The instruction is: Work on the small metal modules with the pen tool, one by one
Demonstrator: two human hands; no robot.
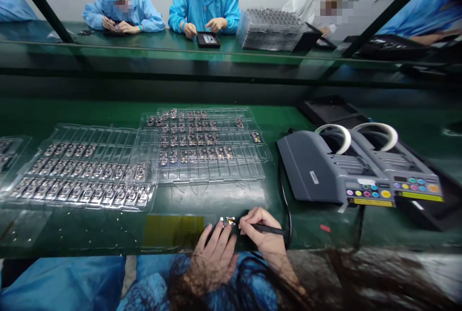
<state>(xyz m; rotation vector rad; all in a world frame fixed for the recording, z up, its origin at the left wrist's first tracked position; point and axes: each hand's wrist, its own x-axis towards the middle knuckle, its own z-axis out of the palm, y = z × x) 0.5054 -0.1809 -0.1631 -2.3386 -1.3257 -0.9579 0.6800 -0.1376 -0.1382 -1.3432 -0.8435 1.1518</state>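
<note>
Your right hand is pinching a pen-shaped tool, pointing left at the board your outspread left hand is touching.

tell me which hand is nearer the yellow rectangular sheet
Left: the left hand is beside the right end of the yellow rectangular sheet; the right hand is farther right, beyond the left.

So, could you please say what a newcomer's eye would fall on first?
Probably the two grey machines with white rolls, on the right. Then clear trays of small circuit boards, left and centre. Near the front edge, the right hand holds a black pen-like tool by one board.
</note>
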